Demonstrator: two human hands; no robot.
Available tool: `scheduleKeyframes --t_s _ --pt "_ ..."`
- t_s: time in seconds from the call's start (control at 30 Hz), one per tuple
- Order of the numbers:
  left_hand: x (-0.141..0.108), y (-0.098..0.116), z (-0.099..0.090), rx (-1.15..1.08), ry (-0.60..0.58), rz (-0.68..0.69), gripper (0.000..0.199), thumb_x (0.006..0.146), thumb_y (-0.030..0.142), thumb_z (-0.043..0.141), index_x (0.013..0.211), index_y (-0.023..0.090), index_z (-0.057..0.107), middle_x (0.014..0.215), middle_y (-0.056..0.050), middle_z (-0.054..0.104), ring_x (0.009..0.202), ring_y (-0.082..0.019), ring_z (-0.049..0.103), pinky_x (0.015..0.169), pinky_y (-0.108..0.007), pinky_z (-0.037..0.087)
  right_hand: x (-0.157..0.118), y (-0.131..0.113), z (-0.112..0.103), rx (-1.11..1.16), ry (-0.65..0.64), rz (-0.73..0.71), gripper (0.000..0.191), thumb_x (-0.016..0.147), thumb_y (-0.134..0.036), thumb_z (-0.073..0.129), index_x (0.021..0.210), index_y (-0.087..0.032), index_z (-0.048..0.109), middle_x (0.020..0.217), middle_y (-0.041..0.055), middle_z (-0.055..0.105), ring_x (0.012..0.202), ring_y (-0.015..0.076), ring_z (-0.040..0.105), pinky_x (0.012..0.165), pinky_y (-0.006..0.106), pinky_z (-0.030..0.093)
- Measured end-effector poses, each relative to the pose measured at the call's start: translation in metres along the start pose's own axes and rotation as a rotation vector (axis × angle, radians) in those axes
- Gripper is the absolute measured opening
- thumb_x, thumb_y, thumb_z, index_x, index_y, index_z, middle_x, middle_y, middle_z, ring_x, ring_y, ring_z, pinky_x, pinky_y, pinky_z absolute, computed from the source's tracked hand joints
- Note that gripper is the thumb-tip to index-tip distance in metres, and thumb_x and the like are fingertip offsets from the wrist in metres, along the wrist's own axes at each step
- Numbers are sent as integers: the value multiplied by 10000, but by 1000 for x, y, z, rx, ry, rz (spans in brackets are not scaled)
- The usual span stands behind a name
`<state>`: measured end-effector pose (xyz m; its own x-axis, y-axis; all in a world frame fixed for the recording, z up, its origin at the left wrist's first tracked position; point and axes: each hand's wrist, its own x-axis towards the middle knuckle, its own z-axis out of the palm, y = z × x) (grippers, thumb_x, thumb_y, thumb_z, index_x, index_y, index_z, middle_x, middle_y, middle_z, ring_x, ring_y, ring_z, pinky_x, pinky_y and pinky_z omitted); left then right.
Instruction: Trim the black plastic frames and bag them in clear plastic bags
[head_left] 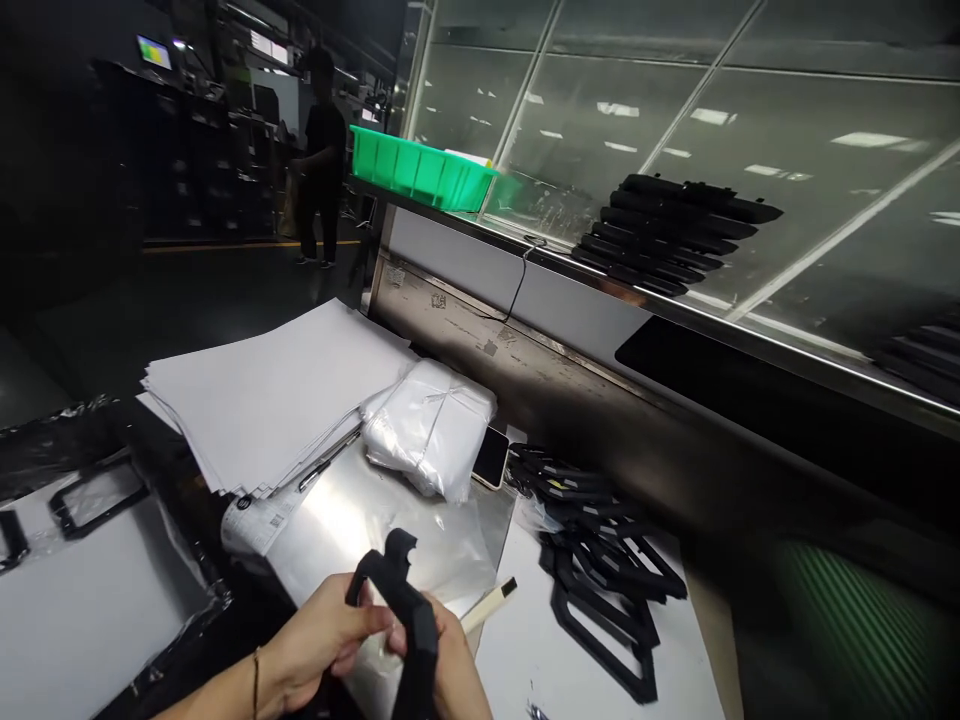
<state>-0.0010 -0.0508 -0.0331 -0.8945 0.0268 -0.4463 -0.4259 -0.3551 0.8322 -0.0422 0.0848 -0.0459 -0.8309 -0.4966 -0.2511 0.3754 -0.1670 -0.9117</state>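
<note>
Over the tabletop [525, 650], left hand [319, 635] and right hand [457, 665] are curled shut on a black plastic frame [405, 610] above a clear film sheet [382, 535]. If the grip slips, that stiff corner could tear the film or knock the loose frames [592, 530].

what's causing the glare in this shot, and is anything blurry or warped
In the head view, ceiling lights show as bright streaks on the glass panel, and a pale sheen lies across the shiny film sheet; the far left background falls into deep shadow; the wide lens visibly bends the long steel ledge; the left hand, right hand and black frame show no strong blur.
</note>
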Motion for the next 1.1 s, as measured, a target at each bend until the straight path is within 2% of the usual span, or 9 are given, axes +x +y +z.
scheduleKeyframes --t_s 0.13,0.23,0.4,0.47,0.6,0.77,0.87,0.97,1.1 --pt "-22 -7 -40 14 155 36 378 635 429 639 569 192 353 429 129 187 389 -36 98 367 -186 90 1 -10 1 248 103 12 370 554 -447 666 565 -222 372 567 -54 411 542 88 442 587 253 411" --pt "-50 -6 -79 73 175 26 333 597 373 697 612 174 430 466 106 283 402 -39 154 372 -180 101 3 -7 18 323 166 25 354 556 -374 671 585 -219 354 552 -76 355 434 53 321 431 195 331" --pt "-109 2 -139 156 107 -34 498 720 384 588 1173 228 451 635 31 494 504 -82 358 439 -174 272 3 7 75 263 204 0 319 653 -341 621 610 -207 335 612 -65 493 451 46 358 422 181 288" --pt "-125 2 -157 216 115 -36 526 783 390 486 1272 269 333 916 -31 553 505 -73 385 448 -183 313 2 14 103 192 175 2 328 672 -356 612 616 -205 326 635 -49 555 423 43 347 406 184 259" --pt "-137 1 -177 273 45 -4 749 709 238 567 1331 303 154 1383 -93 201 468 -25 399 396 -181 315 -6 29 158 26 77 9 331 709 -403 580 641 -207 322 656 -28 610 378 49 383 385 189 252" --pt "-145 -8 -195 244 -76 -57 865 682 178 542 1340 289 -8 1387 -138 174 416 -5 412 331 -164 304 -24 44 207 -223 -7 17 310 751 -415 540 657 -212 325 766 -4 624 459 100 526 443 230 361" --pt "-148 -18 -205 204 -123 -108 773 665 186 562 1321 241 157 1304 -149 338 401 -14 443 326 -162 311 -32 49 220 -378 -89 46 288 777 -435 490 680 -220 324 709 -10 599 465 121 538 440 244 381" --pt "-151 -29 -210 176 -127 -138 491 659 183 560 1137 152 452 1067 -107 540 381 -16 421 342 -159 309 -42 51 216 -578 -101 -8 247 812 -430 429 705 -219 359 622 -29 532 477 113 488 457 241 358" --pt "-163 -40 -211 179 -77 -155 341 663 195 558 996 123 541 808 -30 582 381 -23 379 351 -154 301 -65 52 184 -913 -54 -187 197 796 -347 475 668 -200 505 643 -5 461 536 105 355 526 261 268"
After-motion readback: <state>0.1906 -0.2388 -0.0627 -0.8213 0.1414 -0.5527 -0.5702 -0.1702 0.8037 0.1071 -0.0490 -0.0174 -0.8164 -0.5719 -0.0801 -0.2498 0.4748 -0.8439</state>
